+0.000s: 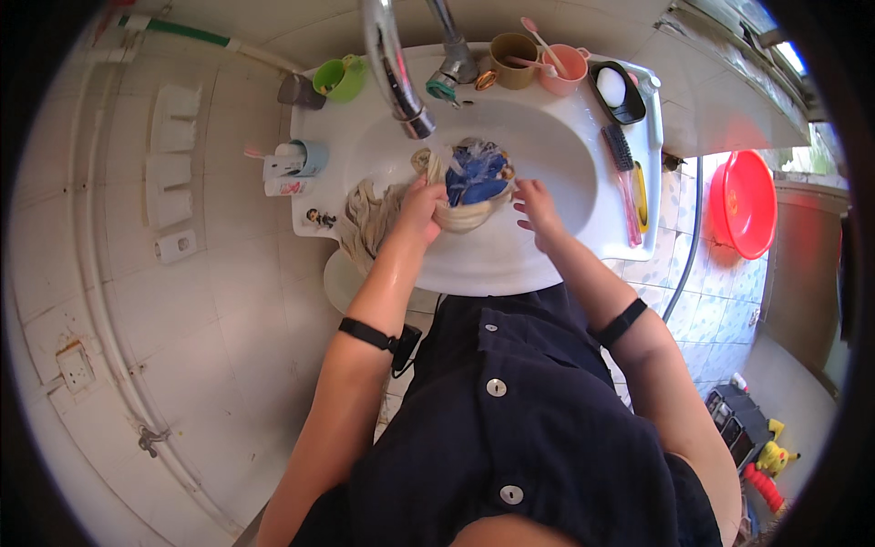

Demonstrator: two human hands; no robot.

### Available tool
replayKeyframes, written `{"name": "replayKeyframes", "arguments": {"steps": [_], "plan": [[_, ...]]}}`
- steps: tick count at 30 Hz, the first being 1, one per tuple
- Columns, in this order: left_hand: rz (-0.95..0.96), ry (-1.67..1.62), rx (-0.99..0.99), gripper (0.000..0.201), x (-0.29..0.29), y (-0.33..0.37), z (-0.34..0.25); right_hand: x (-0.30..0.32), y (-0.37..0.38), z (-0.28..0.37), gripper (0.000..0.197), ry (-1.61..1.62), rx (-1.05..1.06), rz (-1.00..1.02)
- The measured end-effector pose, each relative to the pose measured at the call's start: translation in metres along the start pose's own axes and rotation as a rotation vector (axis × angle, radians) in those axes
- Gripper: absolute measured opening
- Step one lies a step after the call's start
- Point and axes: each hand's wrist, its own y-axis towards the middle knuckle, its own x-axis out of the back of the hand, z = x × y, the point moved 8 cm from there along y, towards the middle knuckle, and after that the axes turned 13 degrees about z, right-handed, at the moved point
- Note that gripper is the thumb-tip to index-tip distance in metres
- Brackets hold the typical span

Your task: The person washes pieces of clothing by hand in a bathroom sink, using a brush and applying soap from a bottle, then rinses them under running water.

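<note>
Over the white washbasin [565, 169] my left hand [421, 210] grips a beige cloth garment [467, 217], its fingers closed round the fabric. A blue patch [474, 182] lies in the middle of the bunched cloth, and water splashes on it beneath the chrome faucet [416, 120]. More of the beige fabric hangs over the basin's left rim. My right hand [538, 211] is at the right side of the bundle, fingers apart and slightly curled, holding nothing. Its fingertips are close to the cloth; whether they touch it I cannot tell.
Along the back rim stand a green cup [341, 80], a brown mug [514, 62], a pink cup [563, 69] and a black soap dish [618, 93]. A brush [623, 173] lies on the right rim, a small figurine [320, 217] on the left. A red basin [744, 204] is farther right.
</note>
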Motion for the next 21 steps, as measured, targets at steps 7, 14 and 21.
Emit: {"name": "replayKeyframes", "arguments": {"steps": [7, 14, 21], "plan": [[0.204, 0.34, 0.407, 0.039, -0.02, -0.04, 0.037, -0.043, 0.079, -0.011, 0.04, 0.435, -0.098, 0.22], [-0.018, -0.209, 0.31, 0.042, 0.008, -0.007, 0.005, -0.109, -0.002, 0.093, 0.029, -0.56, 0.553, 0.013], [0.475, -0.368, 0.203, 0.04, 0.003, 0.015, 0.006, -0.141, -0.044, 0.122, 0.022, -0.779, 0.695, 0.105]]}}
